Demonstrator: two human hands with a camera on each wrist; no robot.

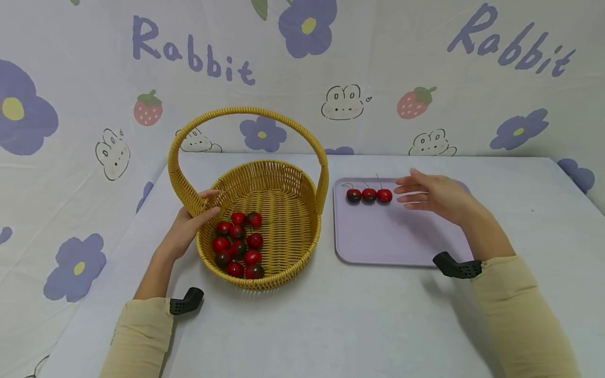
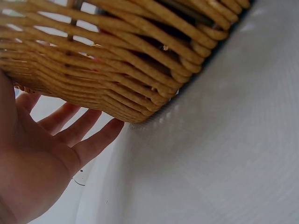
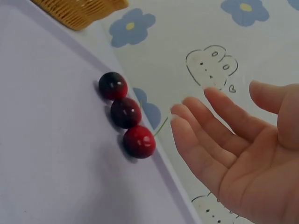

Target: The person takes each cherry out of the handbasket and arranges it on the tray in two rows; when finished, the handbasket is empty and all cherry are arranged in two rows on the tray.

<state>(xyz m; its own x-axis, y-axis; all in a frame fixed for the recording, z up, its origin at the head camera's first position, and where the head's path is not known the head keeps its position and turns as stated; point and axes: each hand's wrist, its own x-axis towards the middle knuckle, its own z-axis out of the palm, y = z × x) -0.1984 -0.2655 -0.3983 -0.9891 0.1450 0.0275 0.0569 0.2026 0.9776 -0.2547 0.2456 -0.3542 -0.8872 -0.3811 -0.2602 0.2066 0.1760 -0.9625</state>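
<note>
A yellow woven basket [image 1: 295, 270] with a tall arched handle stands on the table, several dark red cherries [image 1: 238, 247] gathered in its left part. My left hand [image 1: 186, 226] holds the basket's left side by the handle's foot, thumb over the rim. In the left wrist view its fingers [image 2: 96, 142] lie against the outer wicker wall. Three stemmed cherries [image 1: 369, 196] sit in a row along the far edge of a lilac tray [image 1: 368, 247]. Just right of that row, my right hand [image 1: 441, 197] hovers above the tray, fingers loosely extended and holding nothing.
The tray lies right of the basket on a white table [image 1: 302, 325]. Behind the table hangs a cloth [image 1: 378, 58] printed with flowers, rabbits and strawberries. Black wrist pieces [image 1: 457, 266] stick out from both sleeves.
</note>
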